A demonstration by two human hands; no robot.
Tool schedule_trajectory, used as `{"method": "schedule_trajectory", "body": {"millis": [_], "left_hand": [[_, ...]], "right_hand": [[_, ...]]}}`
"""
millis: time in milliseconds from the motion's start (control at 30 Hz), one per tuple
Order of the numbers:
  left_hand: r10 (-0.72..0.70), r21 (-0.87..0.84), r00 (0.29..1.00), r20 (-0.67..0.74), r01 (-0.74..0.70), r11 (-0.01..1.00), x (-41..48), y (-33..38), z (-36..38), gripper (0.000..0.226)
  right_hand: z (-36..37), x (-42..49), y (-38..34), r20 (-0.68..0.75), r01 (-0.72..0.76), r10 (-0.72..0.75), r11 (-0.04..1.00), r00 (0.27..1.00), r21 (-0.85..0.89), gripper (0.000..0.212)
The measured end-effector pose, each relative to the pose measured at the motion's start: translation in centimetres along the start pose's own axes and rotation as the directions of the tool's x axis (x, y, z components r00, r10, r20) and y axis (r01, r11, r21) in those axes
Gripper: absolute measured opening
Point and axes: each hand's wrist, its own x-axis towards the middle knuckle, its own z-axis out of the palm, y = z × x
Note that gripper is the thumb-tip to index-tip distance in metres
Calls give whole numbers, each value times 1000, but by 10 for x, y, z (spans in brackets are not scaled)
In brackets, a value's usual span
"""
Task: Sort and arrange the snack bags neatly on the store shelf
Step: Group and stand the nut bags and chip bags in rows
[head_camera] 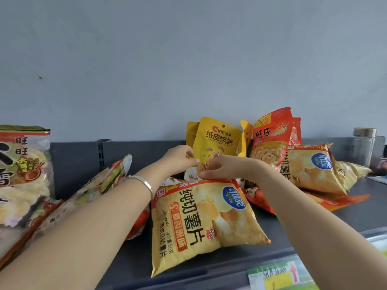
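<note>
Grey shelf (136,258) carries loose snack bags (199,222). My left hand (182,158) and right hand (217,168) pinch the upright yellow pouch (217,139).

We see a small yellow nut bag (215,141) standing up at the back of the dark grey shelf (293,218), with the left hand (180,158) and the right hand (217,166) pinching its lower part. A big yellow chip bag (201,222) lies flat just in front of it, and a second chip bag (312,168) lies to the right on top of flat red bags (339,200). A tall red bag (270,137) stands beside the nut bag, and on the left a large rice cracker bag (21,174) stands up with another cracker bag (100,185) tilted next to it.
</note>
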Motion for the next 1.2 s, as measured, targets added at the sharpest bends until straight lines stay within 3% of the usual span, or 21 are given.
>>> {"method": "schedule_trajectory", "body": {"millis": [133, 267, 533, 700, 967, 1100, 1200], "left_hand": [[16, -7, 1000, 22, -16, 1000, -29, 1, -1, 28], [4, -71, 1000, -4, -4, 997, -56, -2, -5, 25], [8, -54, 999, 53, -5, 999, -92, 2, -5, 32], [26, -4, 999, 45, -26, 1000, -107, 2, -18, 33], [4, 51, 999, 51, -6, 999, -142, -36, -36, 34], [38, 62, 990, 138, -47, 997, -160, -49, -36, 64], [1, 184, 984, 176, -34, 982, -164, -50, -36, 64]], "right_hand": [[6, -5, -1, 7, -4, 4, 998, 1000, 66, 40], [19, -9, 0, 68, 12, -28, 976, 997, 215, 72], [34, -15, -16, -4, 106, -109, 965, 994, 239, 44], [48, -16, -35, -167, 147, -104, 953, 980, 265, 34], [78, -15, -66, -396, 56, 46, 968, 917, 243, 44], [89, -19, -66, -480, -29, 164, 961, 862, 275, 50], [92, -25, -61, -536, -62, 253, 935, 806, 348, 44]]}}
